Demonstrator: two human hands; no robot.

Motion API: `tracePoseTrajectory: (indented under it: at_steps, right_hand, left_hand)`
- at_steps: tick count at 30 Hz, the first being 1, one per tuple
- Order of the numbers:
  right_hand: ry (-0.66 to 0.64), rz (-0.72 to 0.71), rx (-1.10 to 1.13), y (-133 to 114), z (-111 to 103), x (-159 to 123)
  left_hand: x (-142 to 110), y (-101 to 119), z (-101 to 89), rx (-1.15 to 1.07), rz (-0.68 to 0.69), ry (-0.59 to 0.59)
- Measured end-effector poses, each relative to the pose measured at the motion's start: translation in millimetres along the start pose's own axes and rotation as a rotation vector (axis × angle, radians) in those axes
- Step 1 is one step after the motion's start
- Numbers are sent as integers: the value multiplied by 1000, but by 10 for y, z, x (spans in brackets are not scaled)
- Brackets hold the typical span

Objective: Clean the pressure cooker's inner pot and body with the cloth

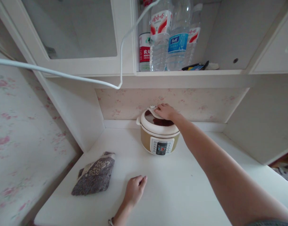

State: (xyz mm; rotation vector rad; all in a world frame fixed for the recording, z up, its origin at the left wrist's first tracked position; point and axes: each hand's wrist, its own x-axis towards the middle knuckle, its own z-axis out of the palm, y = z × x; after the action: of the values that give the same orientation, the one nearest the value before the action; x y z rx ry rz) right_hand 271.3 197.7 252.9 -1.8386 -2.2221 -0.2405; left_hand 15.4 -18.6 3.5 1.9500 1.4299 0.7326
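Observation:
A gold and white electric pressure cooker stands on the white counter near the back wall, its control panel facing me. Its lid is seated on top. My right hand reaches over from the right, fingers closed over the lid handle; part of the handle is hidden beneath the hand. Lower down, my left hand is curled into a loose fist at the counter, with nothing visible in it. Left of that hand lies a folded grey-brown patterned cloth.
Above is an open cabinet shelf holding several clear plastic bottles and some small items. A white cable hangs across the upper left. Cabinet side panels flank the counter, and flowered wallpaper covers the left wall.

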Motion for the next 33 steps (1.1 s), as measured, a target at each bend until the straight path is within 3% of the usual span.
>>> tracePoseTrajectory:
  at_steps: [8,11,14,17,20,24,26,29,33]
  right_hand:
    - [6,238,12,-340,-69,20]
    - [27,234,-37,-350,-21,72]
    - [26,166,-63,-299,26,94]
    - [57,159,-72,-266,64,97]
    - [76,176,-71,-271,90,98]
    - [106,169,-69,-286,102,92]
    - [111,165,-79,-287,102,88]
    - [120,155,-89,-283,100,82]
    - [107,138,-90,-264,99,80]
  left_hand:
    - [-52,61,-2,94,66,2]
    - [-37,6,34,65,46,3]
    - [78,-45,11,-47,-56,12]
    - [369,51,-167,-127,-130,46]
    - [834,339,-488,-126,-45,102]
    - [1525,762,-926,165,153,332]
    - [1819,867,-1070,348,246,383]
    - [2140,874,-1159,506,262,297]
    - [2352,767,-1139,552,237,183]
